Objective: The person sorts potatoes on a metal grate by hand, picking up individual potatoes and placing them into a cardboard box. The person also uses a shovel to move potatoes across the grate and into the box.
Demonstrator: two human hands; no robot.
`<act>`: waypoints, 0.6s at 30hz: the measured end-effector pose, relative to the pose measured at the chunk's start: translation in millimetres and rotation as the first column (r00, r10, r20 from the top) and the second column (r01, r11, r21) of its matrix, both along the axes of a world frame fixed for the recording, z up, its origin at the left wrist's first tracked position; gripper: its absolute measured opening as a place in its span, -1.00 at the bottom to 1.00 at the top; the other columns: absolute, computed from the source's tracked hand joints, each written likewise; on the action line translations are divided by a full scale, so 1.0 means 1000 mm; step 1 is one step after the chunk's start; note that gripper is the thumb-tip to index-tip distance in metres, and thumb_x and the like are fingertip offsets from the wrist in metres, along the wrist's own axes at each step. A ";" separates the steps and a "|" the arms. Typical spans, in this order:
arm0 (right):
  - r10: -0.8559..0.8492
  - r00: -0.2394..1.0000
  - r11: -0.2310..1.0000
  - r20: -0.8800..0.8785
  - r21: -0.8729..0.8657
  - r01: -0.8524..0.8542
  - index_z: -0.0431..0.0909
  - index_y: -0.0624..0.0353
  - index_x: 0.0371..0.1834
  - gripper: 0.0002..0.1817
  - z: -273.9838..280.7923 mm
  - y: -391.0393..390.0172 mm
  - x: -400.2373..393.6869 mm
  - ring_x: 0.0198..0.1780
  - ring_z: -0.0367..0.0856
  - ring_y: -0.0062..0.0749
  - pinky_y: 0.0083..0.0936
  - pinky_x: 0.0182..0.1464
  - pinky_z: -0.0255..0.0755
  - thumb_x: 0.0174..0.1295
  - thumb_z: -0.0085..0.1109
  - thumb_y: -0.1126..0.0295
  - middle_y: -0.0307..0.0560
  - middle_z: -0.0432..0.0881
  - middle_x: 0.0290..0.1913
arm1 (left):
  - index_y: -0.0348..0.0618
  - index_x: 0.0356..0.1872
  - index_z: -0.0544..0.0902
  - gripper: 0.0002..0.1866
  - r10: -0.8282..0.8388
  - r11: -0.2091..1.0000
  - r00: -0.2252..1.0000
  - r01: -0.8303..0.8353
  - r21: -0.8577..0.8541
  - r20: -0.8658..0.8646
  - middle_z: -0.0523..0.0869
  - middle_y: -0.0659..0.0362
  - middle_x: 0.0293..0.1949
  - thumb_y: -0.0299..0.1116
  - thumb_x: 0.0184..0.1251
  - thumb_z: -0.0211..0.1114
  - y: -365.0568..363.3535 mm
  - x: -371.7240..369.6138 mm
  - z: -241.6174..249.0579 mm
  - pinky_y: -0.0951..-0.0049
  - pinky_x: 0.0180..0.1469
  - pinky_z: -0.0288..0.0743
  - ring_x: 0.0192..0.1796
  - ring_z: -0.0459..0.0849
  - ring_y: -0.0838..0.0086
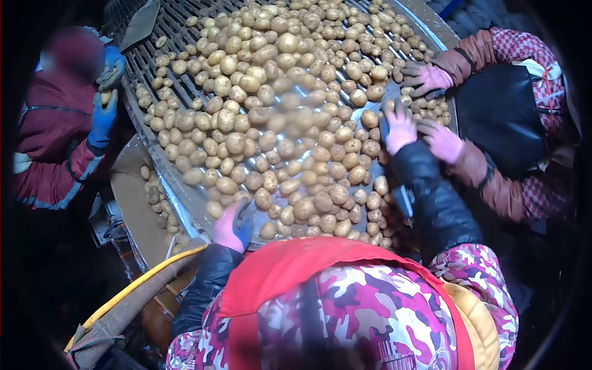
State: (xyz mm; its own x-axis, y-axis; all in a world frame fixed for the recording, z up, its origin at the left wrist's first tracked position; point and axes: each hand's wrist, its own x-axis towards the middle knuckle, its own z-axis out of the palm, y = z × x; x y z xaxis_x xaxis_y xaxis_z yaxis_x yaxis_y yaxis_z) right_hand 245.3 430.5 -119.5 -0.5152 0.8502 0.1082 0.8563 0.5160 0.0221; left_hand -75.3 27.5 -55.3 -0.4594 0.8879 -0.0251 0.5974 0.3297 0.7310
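Bed (171, 21) of slatted metal spans the centre, heaped with loose potatoes (287, 43). A person in dark red (65, 117) stands at its left side; another, in checked sleeves (536, 46), reaches in from the right with both gloved hands. The wearer's gloved right hand (399, 129) is open, fingers spread over potatoes near the right edge, apparently handling them there. The gloved left hand (231, 227) rests by the near left potatoes, thumb side partly hidden; whether it grips one I cannot tell. Lifting one would call for fingers closing round a single potato. No brand, label or writing is legible.
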 end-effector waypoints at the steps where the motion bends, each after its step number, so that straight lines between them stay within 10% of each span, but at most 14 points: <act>1: -0.033 0.998 0.999 -0.050 -0.028 0.032 0.42 0.01 0.56 -0.44 0.000 -0.022 0.006 0.49 0.37 0.35 0.19 0.51 0.26 0.58 0.06 0.09 0.30 0.40 0.52 | -0.20 0.25 0.70 -0.61 0.012 1.000 1.000 -0.011 -0.012 0.009 0.81 -0.08 0.10 -0.37 0.45 0.41 0.002 0.001 0.002 0.23 0.22 0.67 0.15 0.82 0.10; 4: 0.068 0.990 0.998 -0.127 0.022 -0.066 0.42 0.09 0.54 -0.42 0.012 -0.098 -0.004 0.48 0.37 0.40 0.18 0.50 0.27 0.52 0.15 0.13 0.37 0.40 0.50 | -0.21 0.22 0.72 -0.65 0.022 1.000 1.000 -0.022 -0.004 -0.012 0.82 -0.08 0.09 -0.33 0.50 0.39 -0.001 0.000 -0.001 0.22 0.24 0.66 0.15 0.82 0.10; 8: 0.272 0.888 0.750 -0.370 -0.497 -0.437 0.48 0.13 0.39 -0.41 0.087 -0.155 -0.086 0.50 0.37 0.23 0.27 0.51 0.23 0.30 0.29 0.21 0.23 0.47 0.40 | -0.19 0.24 0.71 -0.62 0.015 1.000 0.999 -0.015 0.000 -0.039 0.82 -0.06 0.09 -0.38 0.45 0.43 -0.004 -0.001 -0.007 0.26 0.21 0.68 0.14 0.83 0.15; 10: 0.663 0.507 0.611 -0.551 0.008 -0.791 0.59 0.08 0.18 -0.49 0.085 -0.175 -0.114 0.26 0.54 0.18 0.15 0.34 0.39 0.12 0.37 0.26 0.08 0.59 0.15 | -0.14 0.31 0.68 -0.52 -0.011 1.000 0.999 0.012 0.028 -0.034 0.79 -0.06 0.14 -0.43 0.36 0.47 -0.008 -0.006 -0.015 0.30 0.15 0.70 0.12 0.83 0.18; 13: 0.763 0.443 0.545 -0.472 0.100 -0.833 0.62 0.09 0.02 -0.61 0.077 -0.151 -0.150 0.13 0.62 0.10 0.07 0.18 0.51 0.09 0.37 0.33 0.05 0.63 0.04 | -0.10 0.32 0.68 -0.52 0.001 1.000 0.999 -0.001 0.005 -0.037 0.79 -0.06 0.14 -0.42 0.37 0.46 -0.008 -0.004 -0.013 0.30 0.16 0.70 0.14 0.83 0.19; 14: 0.634 0.665 0.605 -0.395 -0.282 -0.744 0.61 0.10 0.08 -0.59 0.053 -0.122 -0.160 0.20 0.62 0.05 0.03 0.33 0.46 0.17 0.37 0.26 0.09 0.63 0.12 | -0.10 0.32 0.68 -0.53 0.005 1.000 0.999 -0.005 -0.019 -0.037 0.79 -0.05 0.14 -0.41 0.38 0.46 -0.008 -0.003 -0.009 0.30 0.16 0.70 0.15 0.83 0.19; 17: 0.594 0.775 0.791 -0.213 -0.016 -0.611 0.63 0.06 0.09 -0.57 0.072 -0.064 -0.137 0.12 0.64 0.03 0.03 0.17 0.51 0.18 0.41 0.19 0.03 0.67 -0.01 | -0.09 0.29 0.70 -0.57 0.035 0.998 0.999 -0.037 -0.060 -0.040 0.80 -0.04 0.12 -0.37 0.42 0.44 -0.004 -0.001 -0.002 0.27 0.18 0.69 0.15 0.82 0.15; 18: 0.493 0.841 0.853 -0.221 -0.069 -0.518 0.50 -0.07 0.39 -0.36 0.050 -0.044 -0.115 0.37 0.52 0.12 0.12 0.32 0.42 0.23 0.36 0.08 0.06 0.54 0.37 | -0.09 0.28 0.70 -0.58 0.045 0.997 0.998 -0.048 -0.064 -0.054 0.81 -0.04 0.11 -0.35 0.43 0.43 -0.004 -0.002 -0.001 0.27 0.19 0.68 0.15 0.82 0.15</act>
State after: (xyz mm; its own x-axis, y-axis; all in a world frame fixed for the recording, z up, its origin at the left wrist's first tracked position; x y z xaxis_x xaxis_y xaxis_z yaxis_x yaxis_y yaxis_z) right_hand 130.2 386.7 -69.2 -0.8570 0.4897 0.1606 0.4567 0.8660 -0.2036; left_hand -77.8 23.7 -55.8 -0.5023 0.8628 -0.0571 0.6173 0.4040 0.6751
